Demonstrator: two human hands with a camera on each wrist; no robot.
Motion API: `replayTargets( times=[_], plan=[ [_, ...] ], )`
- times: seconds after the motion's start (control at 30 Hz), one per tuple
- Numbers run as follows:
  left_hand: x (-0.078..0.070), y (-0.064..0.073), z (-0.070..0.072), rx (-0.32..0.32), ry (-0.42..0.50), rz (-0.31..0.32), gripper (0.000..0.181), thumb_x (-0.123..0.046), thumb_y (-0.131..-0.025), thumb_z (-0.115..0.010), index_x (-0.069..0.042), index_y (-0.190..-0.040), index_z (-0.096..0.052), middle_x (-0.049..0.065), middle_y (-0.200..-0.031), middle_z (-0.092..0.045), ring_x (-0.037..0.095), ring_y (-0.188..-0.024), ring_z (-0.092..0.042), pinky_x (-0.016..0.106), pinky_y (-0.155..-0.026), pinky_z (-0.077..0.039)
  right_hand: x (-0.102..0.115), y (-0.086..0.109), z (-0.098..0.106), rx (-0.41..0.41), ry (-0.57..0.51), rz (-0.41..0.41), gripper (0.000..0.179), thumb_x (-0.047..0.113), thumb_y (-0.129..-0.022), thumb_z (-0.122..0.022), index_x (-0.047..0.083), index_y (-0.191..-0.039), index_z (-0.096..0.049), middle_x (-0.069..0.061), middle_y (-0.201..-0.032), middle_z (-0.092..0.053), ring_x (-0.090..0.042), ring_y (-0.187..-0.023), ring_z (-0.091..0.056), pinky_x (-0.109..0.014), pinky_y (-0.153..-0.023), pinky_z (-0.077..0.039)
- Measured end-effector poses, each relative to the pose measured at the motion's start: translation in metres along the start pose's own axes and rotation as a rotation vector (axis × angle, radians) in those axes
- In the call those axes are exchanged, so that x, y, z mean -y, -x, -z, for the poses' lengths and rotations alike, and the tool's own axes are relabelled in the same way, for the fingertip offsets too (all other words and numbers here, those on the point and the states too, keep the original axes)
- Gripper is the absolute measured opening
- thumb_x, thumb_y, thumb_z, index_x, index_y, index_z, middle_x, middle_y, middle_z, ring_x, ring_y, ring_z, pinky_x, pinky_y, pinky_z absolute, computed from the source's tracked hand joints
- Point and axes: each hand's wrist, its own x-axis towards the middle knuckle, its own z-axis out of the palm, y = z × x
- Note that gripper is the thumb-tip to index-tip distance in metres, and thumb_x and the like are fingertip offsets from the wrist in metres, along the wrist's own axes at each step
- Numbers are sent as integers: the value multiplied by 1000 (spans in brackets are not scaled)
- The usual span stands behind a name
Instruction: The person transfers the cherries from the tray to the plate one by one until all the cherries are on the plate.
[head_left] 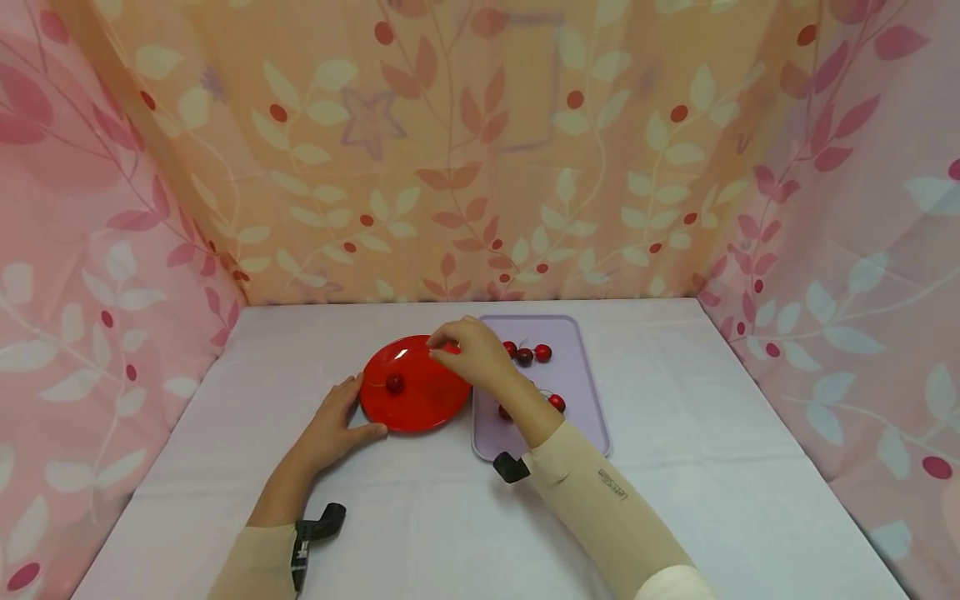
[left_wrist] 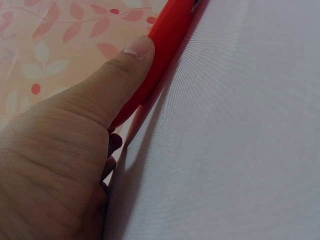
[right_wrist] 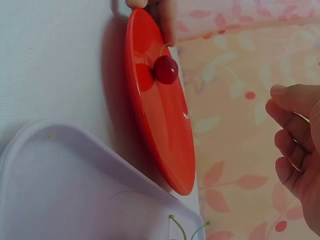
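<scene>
My left hand [head_left: 335, 425] grips the red plate [head_left: 427, 404] at its left edge. In the left wrist view its thumb [left_wrist: 137, 55] lies against the plate's rim, with the other fingers partly hidden. One dark red cherry [head_left: 394, 383] with a stem sits on the left part of the plate. Over the plate's right edge hovers my right hand [head_left: 476, 354], its fingers loosely bent and nothing between them, as the right wrist view also shows. Several cherries [head_left: 543, 353] with stems lie on the lilac tray [head_left: 581, 375], some partly hidden by the right wrist.
The lilac tray stands right beside the plate on a white-covered table [head_left: 675, 375]. A patterned orange curtain [head_left: 465, 167] rises behind the table's back edge. Pink patterned cloth [head_left: 97, 275] hangs along both sides.
</scene>
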Motion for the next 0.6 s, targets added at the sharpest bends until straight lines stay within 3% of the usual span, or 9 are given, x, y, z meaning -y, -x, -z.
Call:
replayTargets(
  times=[0.33,0.6],
  plan=[
    [1,0,-1,-4,16,1,112,-62,-79,-80,-25,-165,-20,11,-169,-25,41,-156,-13,72,-117,-24,2,26,22,-63,-72,21,11,21,-93,-76,20,-104,-79,9,-97,-73,-23,-98,-61,-33,-83,-53],
    [2,-1,-1,4,17,0,112,-65,-77,-79,-29,-165,-19,10,-169,-25,40,-157,-14,72,-116,-26,-1,49,37,-102,-77,-27,8,20,-93,-76,25,-99,-79,12,-96,-69,-12,-98,-59,-34,-87,-54]
  ],
)
